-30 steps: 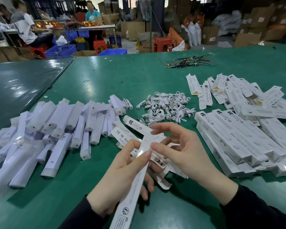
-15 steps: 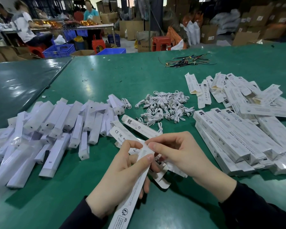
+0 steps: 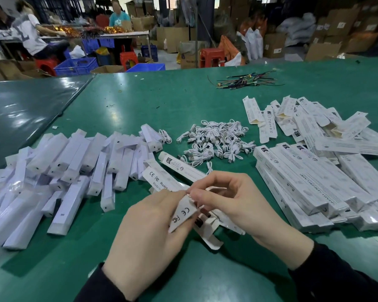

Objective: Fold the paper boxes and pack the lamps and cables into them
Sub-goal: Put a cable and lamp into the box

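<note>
Hands (image 3: pixel 153 227) (image 3: pixel 234 205) both pinch one box (image 3: pixel 183 212) end, apparently folding its flap | lamps (image 3: pixel 74 162) left, cables (image 3: pixel 216 140) far, within reach

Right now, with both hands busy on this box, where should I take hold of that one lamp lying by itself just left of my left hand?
Probably pinch the lamp across its long narrow sides near the middle, coming from above. It lies flat on the green table, pointing away from you; its near half has clear table either side, while its far end meets the lamp pile.
</note>
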Available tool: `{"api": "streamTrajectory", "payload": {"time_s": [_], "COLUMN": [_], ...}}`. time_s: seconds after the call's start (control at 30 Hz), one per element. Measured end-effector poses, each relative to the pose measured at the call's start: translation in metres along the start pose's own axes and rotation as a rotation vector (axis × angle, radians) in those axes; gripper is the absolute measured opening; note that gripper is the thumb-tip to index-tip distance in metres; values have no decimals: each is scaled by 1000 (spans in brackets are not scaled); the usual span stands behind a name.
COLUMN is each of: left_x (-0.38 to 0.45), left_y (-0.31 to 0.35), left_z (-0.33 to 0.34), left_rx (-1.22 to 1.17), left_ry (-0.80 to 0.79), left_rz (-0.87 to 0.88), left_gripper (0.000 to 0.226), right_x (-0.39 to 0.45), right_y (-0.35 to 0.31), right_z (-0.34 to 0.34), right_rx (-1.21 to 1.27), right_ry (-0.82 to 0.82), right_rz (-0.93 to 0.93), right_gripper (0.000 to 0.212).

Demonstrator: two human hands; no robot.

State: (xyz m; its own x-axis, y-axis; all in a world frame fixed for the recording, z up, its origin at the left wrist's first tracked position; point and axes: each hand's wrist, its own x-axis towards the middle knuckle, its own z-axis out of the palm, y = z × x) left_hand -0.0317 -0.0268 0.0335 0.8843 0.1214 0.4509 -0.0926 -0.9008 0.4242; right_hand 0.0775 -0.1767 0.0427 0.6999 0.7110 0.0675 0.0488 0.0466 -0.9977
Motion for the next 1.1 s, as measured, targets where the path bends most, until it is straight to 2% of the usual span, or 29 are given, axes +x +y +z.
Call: {"api": "streamTrajectory", "payload": {"time_s": [0.07, 0.13, 0.4, 0.57, 0.73, 1.1], "left_x": [0, 1, 3, 2, 3, 1], "left_y": [-1, -6, -5, -4, -5, -5], "left_z": [2, 4, 4, 3, 5, 6], "left_rx": [161, 181, 89, 74, 77, 101], "left_ry": [-18, 17, 73, 89, 101, 89], "left_rz": [90, 95, 9, 25, 50, 41], "left_gripper": [42, 46, 38, 27, 37, 38], "right_x": [0, 1, -2, -2, -2, -2], "right_y": [1, 2, 1, 0, -2, -5], "right_z": [-1, -1, 2, 3, 1, 0], "right_rx": [-1, 21, 13, -39, -19, -27], "right_ry": [15, 26, 0, -12, -1, -21], "right_rz": [25, 42, 9, -8, 18, 32], "right_gripper": [11, 13, 18, 15, 15, 15]}}
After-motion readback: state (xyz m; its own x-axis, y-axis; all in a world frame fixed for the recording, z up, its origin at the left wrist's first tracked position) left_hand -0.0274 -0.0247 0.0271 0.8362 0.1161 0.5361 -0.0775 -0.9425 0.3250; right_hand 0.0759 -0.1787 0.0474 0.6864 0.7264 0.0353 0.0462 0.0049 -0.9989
